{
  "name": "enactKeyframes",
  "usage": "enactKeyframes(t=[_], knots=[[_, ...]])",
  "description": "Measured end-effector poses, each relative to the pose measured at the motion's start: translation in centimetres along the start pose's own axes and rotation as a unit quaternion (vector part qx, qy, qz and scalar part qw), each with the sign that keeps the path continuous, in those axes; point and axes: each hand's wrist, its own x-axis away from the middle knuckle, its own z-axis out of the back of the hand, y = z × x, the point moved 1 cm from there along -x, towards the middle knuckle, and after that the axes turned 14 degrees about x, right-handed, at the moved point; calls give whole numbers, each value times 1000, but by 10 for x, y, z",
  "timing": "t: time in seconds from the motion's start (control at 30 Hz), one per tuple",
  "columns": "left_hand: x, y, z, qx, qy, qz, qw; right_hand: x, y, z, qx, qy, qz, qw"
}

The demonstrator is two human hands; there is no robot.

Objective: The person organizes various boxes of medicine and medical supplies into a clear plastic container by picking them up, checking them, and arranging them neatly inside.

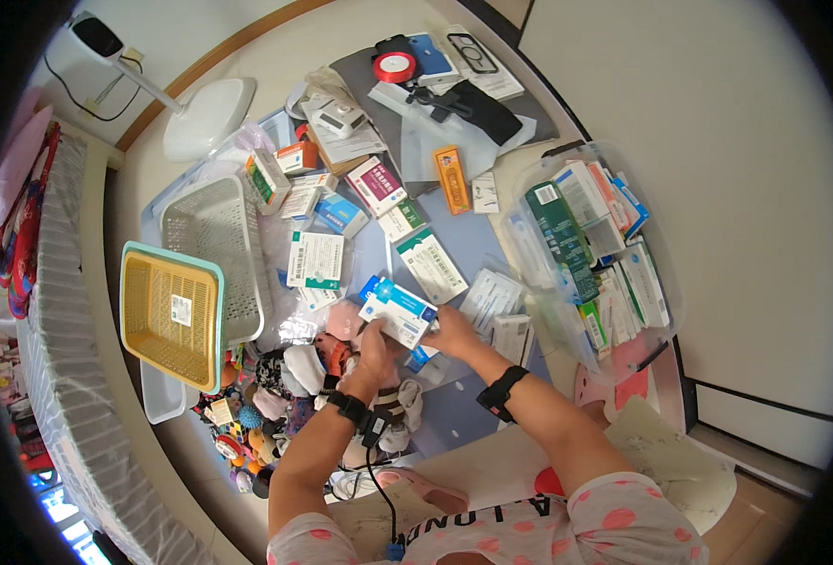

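A white and blue medicine carton is held between my two hands in front of me. My left hand grips its lower left edge, and my right hand holds its right end. Under and around it lie more medicine cartons: a white and green one just above, another white and green one to the left, and white packs in clear wrap to the right. Black straps circle both of my wrists. The fingers beneath the carton are partly hidden.
A clear plastic bin full of cartons stands at the right. Nested yellow and teal baskets overlap a white basket at the left. Socks and small toys are heaped nearer me. A grey cushion bearing phone boxes lies at the back.
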Motion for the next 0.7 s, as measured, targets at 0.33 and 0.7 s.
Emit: enactKeyframes(t=[0.33,0.7], knots=[[17,12,-19,79,-101,-10,992,9,-25,24,8,42,-29,999],[106,67,-152,25,-305,-88,948,38,-47,262,-93,78,90,988]])
